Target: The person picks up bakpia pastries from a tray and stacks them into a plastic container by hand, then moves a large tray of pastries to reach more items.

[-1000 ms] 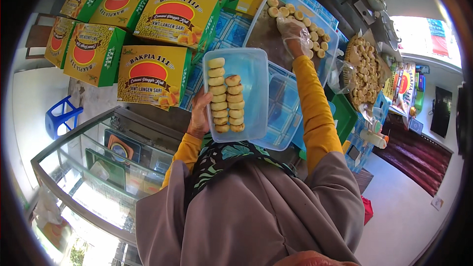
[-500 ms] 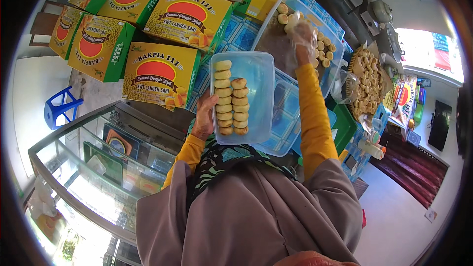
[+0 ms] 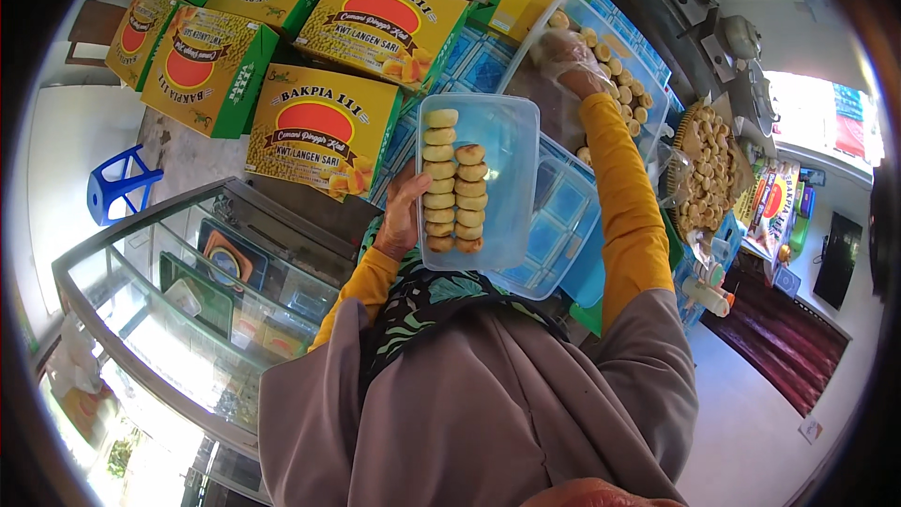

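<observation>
Near the middle, just in front of the body, gripping a translucent container (image 3: 510,178) by its left wall with the left hand (image 3: 407,211), pressing the thumb at the rim and hiding most of the fingers. Inside it, carrying two side-by-side rows of small round pastries (image 3: 471,202) along the left half. On the far right of the counter (image 3: 472,64), holding the plastic-gloved right hand (image 3: 568,54) down inside a larger tub (image 3: 544,103), just beside loose pastries (image 3: 627,94); not showing the fingertips clearly, so leaving no way to tell whether pinching a piece or spread.

As pieces, looking light, dry and fairly firm, yet probably crumbling or denting under a hard squeeze; perhaps slipping slightly against the glove, so calling for a gentle hold across opposite sides. As for the container, seeming thin and flexible, likely weighing more on its filled left side, so suiting support beneath that edge.
</observation>
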`<state>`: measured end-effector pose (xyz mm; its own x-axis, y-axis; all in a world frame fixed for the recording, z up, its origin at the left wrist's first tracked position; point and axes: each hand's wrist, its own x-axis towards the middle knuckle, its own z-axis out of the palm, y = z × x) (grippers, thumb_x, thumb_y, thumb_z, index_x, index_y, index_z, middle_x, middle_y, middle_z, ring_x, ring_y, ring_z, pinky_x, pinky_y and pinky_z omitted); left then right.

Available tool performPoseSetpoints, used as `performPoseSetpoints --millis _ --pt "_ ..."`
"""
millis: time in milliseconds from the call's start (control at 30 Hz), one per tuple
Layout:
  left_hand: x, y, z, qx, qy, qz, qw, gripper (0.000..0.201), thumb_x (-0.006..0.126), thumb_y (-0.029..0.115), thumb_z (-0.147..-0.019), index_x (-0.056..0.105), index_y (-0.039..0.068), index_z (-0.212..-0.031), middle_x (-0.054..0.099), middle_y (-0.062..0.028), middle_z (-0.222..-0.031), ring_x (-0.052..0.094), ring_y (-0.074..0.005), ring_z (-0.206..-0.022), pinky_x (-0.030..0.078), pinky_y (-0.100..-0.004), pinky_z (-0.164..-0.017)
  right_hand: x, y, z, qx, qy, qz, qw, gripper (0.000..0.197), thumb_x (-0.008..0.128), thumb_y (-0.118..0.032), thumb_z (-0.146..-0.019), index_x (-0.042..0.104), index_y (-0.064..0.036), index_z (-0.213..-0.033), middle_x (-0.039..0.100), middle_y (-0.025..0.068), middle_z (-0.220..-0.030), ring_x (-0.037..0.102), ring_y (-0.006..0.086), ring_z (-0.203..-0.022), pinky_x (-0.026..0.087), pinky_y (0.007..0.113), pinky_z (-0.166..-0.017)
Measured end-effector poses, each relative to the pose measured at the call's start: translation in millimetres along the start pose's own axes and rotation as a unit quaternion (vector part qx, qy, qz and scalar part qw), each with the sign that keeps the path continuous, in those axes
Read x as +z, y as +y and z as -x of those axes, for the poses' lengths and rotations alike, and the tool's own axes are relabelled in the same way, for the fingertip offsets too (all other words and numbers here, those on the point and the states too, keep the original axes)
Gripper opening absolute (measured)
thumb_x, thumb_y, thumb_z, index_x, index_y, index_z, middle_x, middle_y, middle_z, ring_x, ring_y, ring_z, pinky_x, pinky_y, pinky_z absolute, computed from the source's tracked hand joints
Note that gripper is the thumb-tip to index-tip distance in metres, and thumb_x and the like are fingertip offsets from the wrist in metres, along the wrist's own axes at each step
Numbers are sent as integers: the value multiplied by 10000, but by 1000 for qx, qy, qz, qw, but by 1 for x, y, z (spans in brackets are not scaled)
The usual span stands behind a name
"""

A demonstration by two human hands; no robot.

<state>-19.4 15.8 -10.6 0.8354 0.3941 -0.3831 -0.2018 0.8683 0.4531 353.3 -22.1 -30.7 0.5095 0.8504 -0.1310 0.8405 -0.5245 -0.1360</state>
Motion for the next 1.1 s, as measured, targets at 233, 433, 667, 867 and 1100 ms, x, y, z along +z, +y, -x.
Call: performPoseSetpoints --millis 233,433,667,867,1100 --pt "-14 -3 9 -14 38 12 999 562 585 237 -874 411 5 -1356 523 -117 -1295 533 -229 -1173 429 -378 -1007 -29 -8 42 124 23 -190 974 278 604 -293 -818 665 -94 -1001 672 153 -997 639 320 -938 511 399 -786" --pt "-17 -10 5 -43 27 30 998 561 599 257 -874 417 20 -1348 539 -105 -1256 548 -230 -1140 446 -378 -984 33 9 74 20 20 -38 999 218 598 -262 -840 657 -68 -919 651 175 -908 626 351 -869 510 442 -729" --pt "-16 -9 9 -34 28 28 999 544 595 261 -872 434 14 -1329 552 -100 -1228 556 -215 -1114 452 -362 -965 4 -34 49 27 -11 -5 1000 234 615 -218 -787 639 -84 -978 649 153 -940 619 342 -909 504 445 -744" --pt "-11 -12 3 -37 35 0 999 579 596 294 -869 419 13 -1344 539 -117 -1251 552 -233 -1127 446 -377 -977 0 -16 36 14 6 -85 996 224 558 -204 -825 647 -48 -960 655 192 -928 629 349 -891 491 445 -785" --pt "1 -9 5 -25 6 40 999 517 556 325 -888 476 -8 -1275 572 -155 -1225 580 -289 -1113 453 -420 -984 -3 67 126 85 107 -190 972 287 602 -313 -817 645 -67 -959 656 180 -987 620 359 -950 492 411 -804"
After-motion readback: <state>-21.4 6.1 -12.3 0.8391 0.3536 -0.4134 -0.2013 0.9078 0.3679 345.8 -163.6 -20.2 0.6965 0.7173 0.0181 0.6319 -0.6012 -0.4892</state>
